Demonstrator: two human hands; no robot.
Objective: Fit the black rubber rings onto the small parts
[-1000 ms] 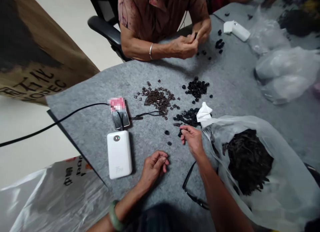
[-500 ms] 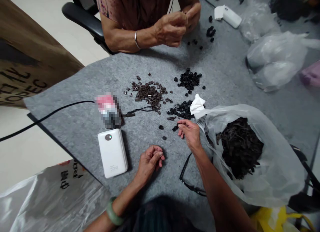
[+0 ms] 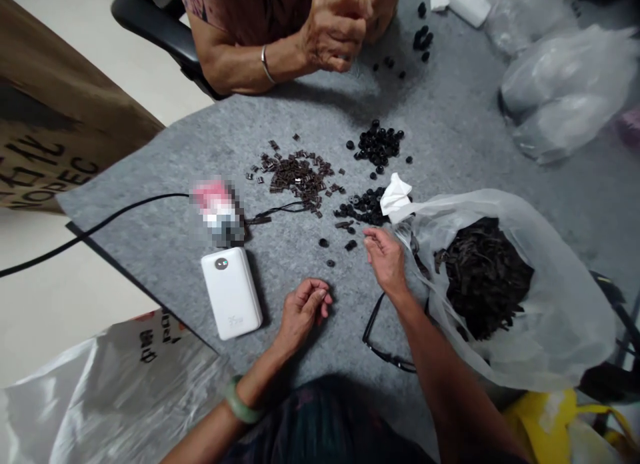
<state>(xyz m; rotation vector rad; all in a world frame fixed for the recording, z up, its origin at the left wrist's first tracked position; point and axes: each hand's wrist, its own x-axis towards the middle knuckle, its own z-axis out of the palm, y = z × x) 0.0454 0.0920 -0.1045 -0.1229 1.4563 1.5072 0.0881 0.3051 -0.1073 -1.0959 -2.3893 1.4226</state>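
Note:
My left hand (image 3: pixel 303 312) rests on the grey table with its thumb pressed to the curled fingers; whatever they may hold is hidden. My right hand (image 3: pixel 386 259) hovers just right of a small black round part (image 3: pixel 351 245), apart from it, with its fingers loosely bent and nothing visible in them. Two more loose black rings, one a black ring (image 3: pixel 323 243), lie between the hands. Beyond them is a heap of small black round parts (image 3: pixel 367 206), with a second black heap (image 3: pixel 379 146) farther back. A pile of small dark brown clips (image 3: pixel 299 177) lies to the left.
At right stands an open plastic bag (image 3: pixel 560 304) of dark strips (image 3: pixel 487 277), a white tissue (image 3: pixel 397 195) by its edge. Glasses (image 3: pixel 387 361) lie beside my right forearm. A white power bank (image 3: pixel 231 294) is at left. Across the table, a co-worker's hands (image 3: pixel 340 27) are close together.
My right hand has drawn back a little to the right from the small black parts, and its fingers have loosened. My left hand keeps its pinch. The view has tilted slightly.

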